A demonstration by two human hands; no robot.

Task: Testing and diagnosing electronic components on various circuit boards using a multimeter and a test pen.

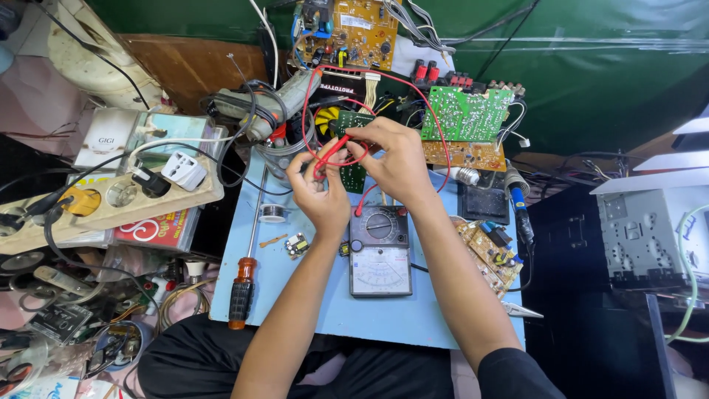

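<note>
The left hand (319, 193) fingers pinch a red probe (330, 154). The right hand (399, 159) fingers grip a small green circuit board (353, 120), held up above the meter (379, 251) on the blue surface (295, 295).

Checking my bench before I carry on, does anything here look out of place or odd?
The multi-socket strip lies tilted on stacked boxes with tangled cables. The hands, left hand and right hand, hold the red probe normally.

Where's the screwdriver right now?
Head view: the screwdriver lies on the left edge of the blue board, left of the multimeter.
</note>
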